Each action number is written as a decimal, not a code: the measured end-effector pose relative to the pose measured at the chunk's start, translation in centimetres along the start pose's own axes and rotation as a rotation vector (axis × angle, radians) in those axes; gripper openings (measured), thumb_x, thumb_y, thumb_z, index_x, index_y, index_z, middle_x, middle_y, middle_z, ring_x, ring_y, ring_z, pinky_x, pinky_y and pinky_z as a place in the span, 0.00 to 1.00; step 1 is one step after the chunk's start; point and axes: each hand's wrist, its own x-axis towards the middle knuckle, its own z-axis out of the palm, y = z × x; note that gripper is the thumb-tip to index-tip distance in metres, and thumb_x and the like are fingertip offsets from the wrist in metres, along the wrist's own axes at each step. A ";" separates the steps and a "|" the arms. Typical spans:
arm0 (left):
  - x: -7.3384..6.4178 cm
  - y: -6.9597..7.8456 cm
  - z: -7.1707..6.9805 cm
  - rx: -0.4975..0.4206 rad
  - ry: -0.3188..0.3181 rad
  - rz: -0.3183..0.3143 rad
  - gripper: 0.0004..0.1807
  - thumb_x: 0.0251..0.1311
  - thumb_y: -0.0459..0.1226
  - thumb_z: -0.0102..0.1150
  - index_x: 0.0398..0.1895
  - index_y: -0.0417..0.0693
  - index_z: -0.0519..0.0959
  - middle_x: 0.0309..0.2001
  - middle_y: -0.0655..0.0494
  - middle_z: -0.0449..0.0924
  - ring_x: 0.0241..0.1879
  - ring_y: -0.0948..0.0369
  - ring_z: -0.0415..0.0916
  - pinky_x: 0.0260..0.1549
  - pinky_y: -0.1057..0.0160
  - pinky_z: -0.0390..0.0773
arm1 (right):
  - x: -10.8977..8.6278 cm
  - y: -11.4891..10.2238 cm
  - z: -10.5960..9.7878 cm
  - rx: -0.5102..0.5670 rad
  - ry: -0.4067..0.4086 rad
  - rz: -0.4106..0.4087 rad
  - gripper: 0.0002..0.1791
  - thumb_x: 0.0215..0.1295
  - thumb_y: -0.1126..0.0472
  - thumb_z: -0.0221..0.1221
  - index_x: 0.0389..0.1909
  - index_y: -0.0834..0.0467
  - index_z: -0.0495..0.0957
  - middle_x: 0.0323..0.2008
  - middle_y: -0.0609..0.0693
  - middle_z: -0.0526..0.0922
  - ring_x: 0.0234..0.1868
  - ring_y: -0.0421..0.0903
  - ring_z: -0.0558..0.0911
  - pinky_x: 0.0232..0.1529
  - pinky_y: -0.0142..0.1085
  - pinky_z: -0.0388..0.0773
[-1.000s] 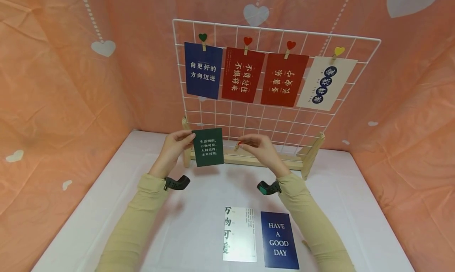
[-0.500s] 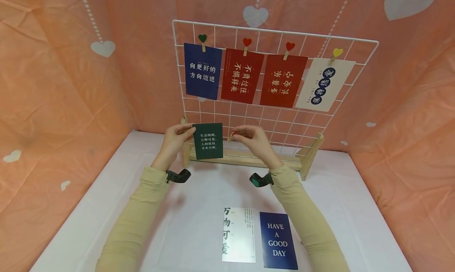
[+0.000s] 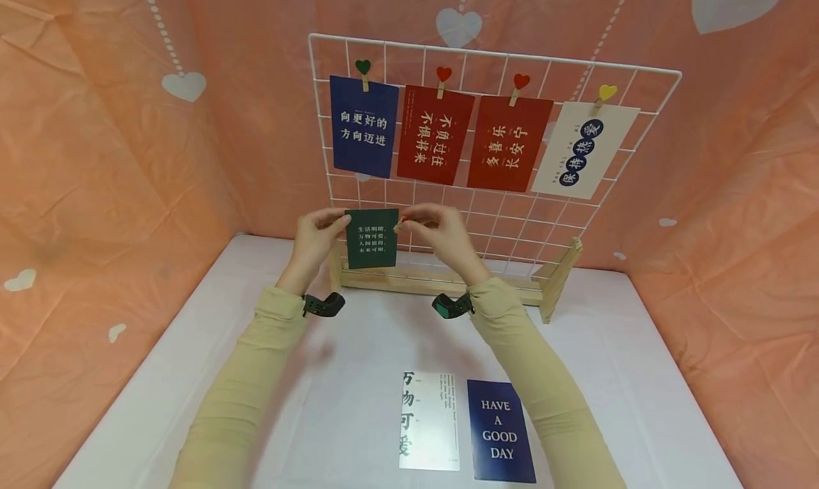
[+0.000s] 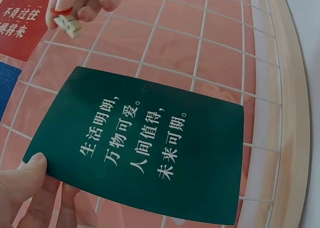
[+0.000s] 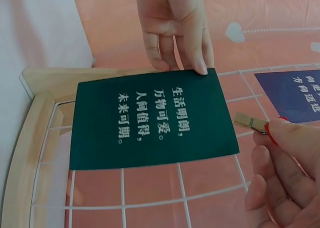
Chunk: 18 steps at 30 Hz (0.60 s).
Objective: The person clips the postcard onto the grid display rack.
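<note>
My left hand [image 3: 315, 239] pinches a dark green card [image 3: 372, 251] with white Chinese text by its upper left corner, thumb in front and fingers behind. The card stands in front of the lower left of a white wire grid [image 3: 486, 222]. Between thumb and fingertips, my right hand [image 3: 444, 233] pinches a small wooden clothespin [image 5: 250, 123] with a red heart on it. In the right wrist view, the clothespin's tip points at the card's edge, close to it. The left wrist view shows the card [image 4: 150, 148] whole, apart from the clothespin.
Clipped along the grid's top hang a blue card [image 3: 362, 144], two red cards and a white card [image 3: 585, 148], each under a heart clothespin. A silvery white card [image 3: 430, 421] and a blue card [image 3: 501, 432] lie on the white table. Wooden feet [image 3: 559, 283] support the grid.
Both hands have risen toward the grid, the green card going up with the left hand. My right hand has also moved left, bringing the clothespin close to the card's right edge.
</note>
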 end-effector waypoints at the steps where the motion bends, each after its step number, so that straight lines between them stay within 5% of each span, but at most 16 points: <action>1: 0.1 0.0 0.0 0.004 0.003 0.002 0.19 0.65 0.39 0.58 0.56 0.38 0.77 0.50 0.44 0.77 0.42 0.56 0.76 0.47 0.57 0.78 | 0.2 0.0 0.2 -0.001 0.005 -0.002 0.11 0.64 0.62 0.62 0.46 0.60 0.82 0.39 0.50 0.85 0.41 0.48 0.81 0.44 0.37 0.78; 13: 0.6 0.6 0.0 0.022 0.025 -0.005 0.18 0.64 0.39 0.59 0.55 0.39 0.78 0.46 0.48 0.78 0.41 0.58 0.77 0.37 0.61 0.79 | 1.2 0.0 1.6 0.051 0.041 0.006 0.11 0.64 0.65 0.61 0.46 0.63 0.81 0.40 0.54 0.84 0.40 0.47 0.81 0.47 0.37 0.79; 18: 0.9 1.1 0.1 0.035 0.023 0.037 0.17 0.64 0.36 0.59 0.54 0.37 0.78 0.47 0.44 0.78 0.43 0.58 0.77 0.46 0.56 0.79 | 1.7 0.0 1.9 0.037 0.096 -0.032 0.11 0.64 0.63 0.62 0.46 0.62 0.81 0.40 0.55 0.83 0.38 0.52 0.81 0.41 0.41 0.79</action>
